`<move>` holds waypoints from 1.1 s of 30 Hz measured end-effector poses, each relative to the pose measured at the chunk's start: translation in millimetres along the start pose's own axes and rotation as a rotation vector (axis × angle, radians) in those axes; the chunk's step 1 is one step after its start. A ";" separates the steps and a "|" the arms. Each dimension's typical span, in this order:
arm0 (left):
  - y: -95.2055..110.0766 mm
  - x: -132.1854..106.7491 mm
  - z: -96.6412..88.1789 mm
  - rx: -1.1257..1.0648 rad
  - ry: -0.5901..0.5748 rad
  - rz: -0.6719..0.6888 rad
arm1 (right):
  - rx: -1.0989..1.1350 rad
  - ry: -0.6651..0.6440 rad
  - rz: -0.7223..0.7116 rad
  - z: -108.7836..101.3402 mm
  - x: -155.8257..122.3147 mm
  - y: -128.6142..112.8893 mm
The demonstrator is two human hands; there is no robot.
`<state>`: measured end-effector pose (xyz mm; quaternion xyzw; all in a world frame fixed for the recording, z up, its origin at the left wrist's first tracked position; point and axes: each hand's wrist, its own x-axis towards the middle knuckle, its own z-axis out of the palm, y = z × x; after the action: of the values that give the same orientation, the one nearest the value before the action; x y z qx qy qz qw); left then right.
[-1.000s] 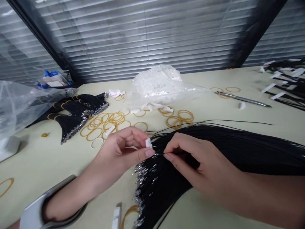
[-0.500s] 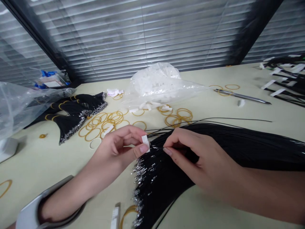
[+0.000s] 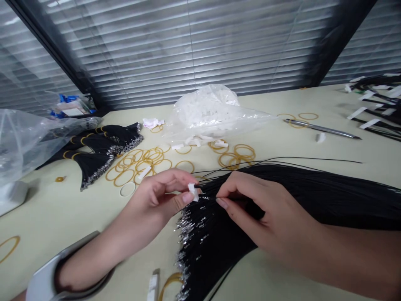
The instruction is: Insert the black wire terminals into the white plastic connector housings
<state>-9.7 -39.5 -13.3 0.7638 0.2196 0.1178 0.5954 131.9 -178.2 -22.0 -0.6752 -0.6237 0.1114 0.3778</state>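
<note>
My left hand (image 3: 153,200) pinches a small white plastic connector (image 3: 193,191) between thumb and fingers, just above the metal-tipped ends of a big bundle of black wires (image 3: 282,196) lying across the table. My right hand (image 3: 250,209) rests on that bundle, thumb and forefinger pinched on a single black wire (image 3: 209,200) whose tip points at the connector. The silver terminals (image 3: 184,234) fan out below both hands.
Yellow rubber bands (image 3: 140,161) lie scattered on the cream table (image 3: 62,209). A clear bag of white connectors (image 3: 209,110) sits behind. Banded black wire bundles (image 3: 100,152) lie at left beside another plastic bag (image 3: 28,138). A metal tool (image 3: 322,128) and more wires (image 3: 376,108) lie at right.
The hands stay close together. The left hand has turned the connector slightly and shifted a little; the right hand keeps its pinch on the wire.
</note>
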 end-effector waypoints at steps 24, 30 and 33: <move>-1.3 3.6 3.7 -0.191 -0.111 -0.035 | 0.015 -0.027 0.016 1.2 2.7 0.5; -0.5 1.9 4.9 -0.193 -0.114 -0.025 | 0.006 -0.014 0.031 -0.3 2.2 0.4; 0.8 0.6 5.0 -0.172 -0.116 -0.019 | 0.008 -0.026 0.036 -0.8 1.0 0.3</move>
<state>-6.8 -43.7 -13.9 0.7132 0.1810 0.0863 0.6717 132.9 -177.6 -21.3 -0.6831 -0.6160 0.1295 0.3703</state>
